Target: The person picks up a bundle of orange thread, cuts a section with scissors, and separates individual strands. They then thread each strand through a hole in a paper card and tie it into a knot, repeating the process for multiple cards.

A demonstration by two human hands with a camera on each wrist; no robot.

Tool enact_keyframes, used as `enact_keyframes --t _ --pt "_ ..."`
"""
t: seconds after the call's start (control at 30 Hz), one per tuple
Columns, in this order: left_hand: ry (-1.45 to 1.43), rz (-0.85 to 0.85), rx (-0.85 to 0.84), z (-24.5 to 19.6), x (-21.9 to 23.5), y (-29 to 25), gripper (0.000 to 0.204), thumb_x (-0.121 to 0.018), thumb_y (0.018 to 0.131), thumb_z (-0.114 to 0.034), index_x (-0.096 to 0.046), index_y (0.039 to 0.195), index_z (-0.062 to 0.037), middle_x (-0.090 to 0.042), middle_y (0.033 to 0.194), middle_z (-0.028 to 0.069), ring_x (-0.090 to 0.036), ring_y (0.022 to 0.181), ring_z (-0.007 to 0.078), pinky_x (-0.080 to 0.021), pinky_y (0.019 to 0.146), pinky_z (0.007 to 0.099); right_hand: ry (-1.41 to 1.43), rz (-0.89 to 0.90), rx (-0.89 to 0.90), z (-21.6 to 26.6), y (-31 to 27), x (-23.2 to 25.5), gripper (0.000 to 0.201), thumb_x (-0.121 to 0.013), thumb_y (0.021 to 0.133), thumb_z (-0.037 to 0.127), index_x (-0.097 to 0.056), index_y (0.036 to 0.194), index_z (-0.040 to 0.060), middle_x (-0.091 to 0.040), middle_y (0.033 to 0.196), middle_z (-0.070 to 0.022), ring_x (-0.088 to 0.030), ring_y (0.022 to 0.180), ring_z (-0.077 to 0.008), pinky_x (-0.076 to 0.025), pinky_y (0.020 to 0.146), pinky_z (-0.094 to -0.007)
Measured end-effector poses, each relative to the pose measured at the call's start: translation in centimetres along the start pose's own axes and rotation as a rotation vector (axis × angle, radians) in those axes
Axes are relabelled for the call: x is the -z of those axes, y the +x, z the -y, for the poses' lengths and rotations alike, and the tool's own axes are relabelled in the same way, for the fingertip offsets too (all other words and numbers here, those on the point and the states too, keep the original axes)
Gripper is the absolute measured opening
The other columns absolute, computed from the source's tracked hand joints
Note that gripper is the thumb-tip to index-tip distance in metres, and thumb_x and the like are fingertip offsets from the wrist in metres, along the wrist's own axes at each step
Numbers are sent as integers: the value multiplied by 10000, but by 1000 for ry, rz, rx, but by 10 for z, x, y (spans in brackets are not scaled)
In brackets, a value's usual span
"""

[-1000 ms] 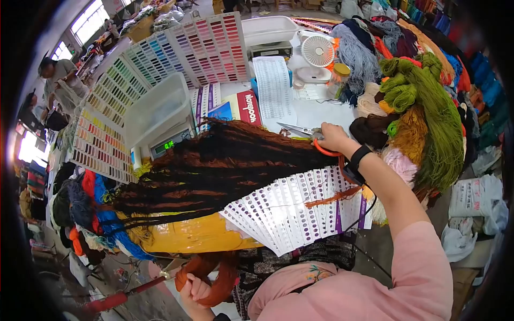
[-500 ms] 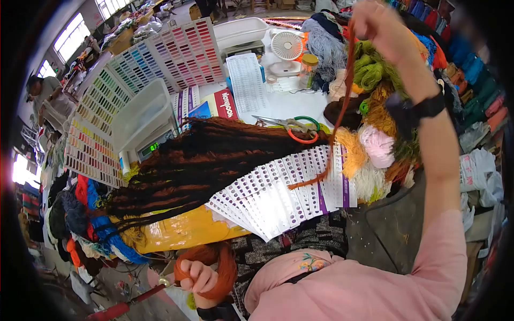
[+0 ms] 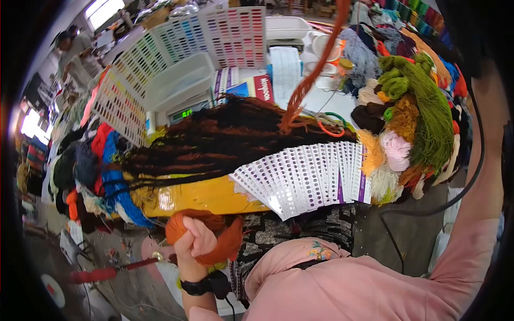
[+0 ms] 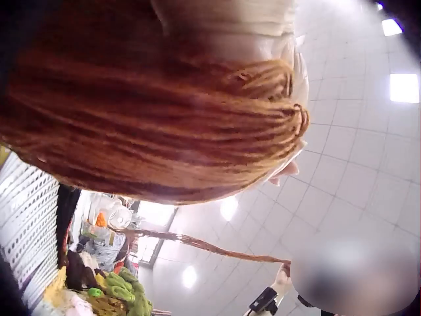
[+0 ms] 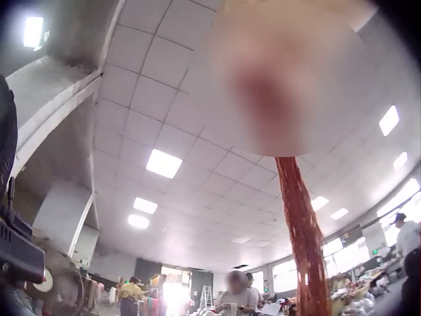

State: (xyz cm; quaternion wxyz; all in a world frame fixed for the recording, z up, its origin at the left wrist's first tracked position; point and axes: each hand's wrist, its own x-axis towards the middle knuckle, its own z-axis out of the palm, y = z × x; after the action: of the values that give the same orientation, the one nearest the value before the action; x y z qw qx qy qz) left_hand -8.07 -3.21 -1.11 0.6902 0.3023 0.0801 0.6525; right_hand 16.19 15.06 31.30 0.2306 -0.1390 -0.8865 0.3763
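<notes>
My left hand [image 3: 199, 235] grips a thick rust-brown yarn hank [image 3: 227, 247] close to the lap; the same hank fills much of the left wrist view. My right hand [image 4: 283, 278] is raised high, out of the head view, and holds the top of a long, thin bundle of rust yarn strands [image 3: 317, 72]. The bundle's lower end hangs in front of a spread of black-and-brown yarn [image 3: 225, 140] on the table. Scissors [image 3: 333, 127] with red and green handles lie at that yarn's right end.
Fanned white sample cards [image 3: 300, 179] lie along the table's near side. A folding colour chart [image 3: 179, 40], a plastic tub [image 3: 182, 80] on a scale and a notebook [image 3: 262, 88] stand behind. Olive yarn hanks [image 3: 428, 123] heap at right. A black cable [image 3: 428, 211] loops beside the right arm.
My right hand has left the scissors on the table and swung up and right, lifting the rust strands off the sample cards. My left hand keeps the hank, now slightly higher.
</notes>
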Motion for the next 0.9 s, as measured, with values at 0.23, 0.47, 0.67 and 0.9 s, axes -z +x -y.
enact_keyframes --t 0.23,0.47,0.67,0.9 --pt "570 -286 -335 -52 -75 53 427 -485 744 1 -385 1159 7 -440 1146 159 -365 430 29 -304 427 166 168 365 -333 -27 31 -85 148 -559 764 174 -544 689 47 -487 536 24 -425 432 -40 -321 378 -170" --pt "754 -359 77 -52 -88 84 281 -582 754 -69 -490 1004 18 -537 668 19 -425 464 39 -361 449 164 156 529 -429 -82 40 -134 169 -552 770 127 -535 640 20 -447 502 42 -373 413 -24 -263 364 -166" --pt "796 -375 133 -52 -65 77 117 -571 770 -95 -505 791 -1 -450 524 14 -348 375 56 -281 373 181 200 606 -485 -114 28 -119 159 -563 765 120 -534 642 23 -446 508 42 -369 421 -16 -259 372 -158" --pt "788 -396 117 -58 -80 86 120 -595 757 -114 -534 772 -11 -462 553 -5 -390 416 47 -304 390 169 661 702 -611 -124 8 -133 154 -572 765 137 -517 676 24 -456 528 20 -318 360 -38 -202 337 -171"
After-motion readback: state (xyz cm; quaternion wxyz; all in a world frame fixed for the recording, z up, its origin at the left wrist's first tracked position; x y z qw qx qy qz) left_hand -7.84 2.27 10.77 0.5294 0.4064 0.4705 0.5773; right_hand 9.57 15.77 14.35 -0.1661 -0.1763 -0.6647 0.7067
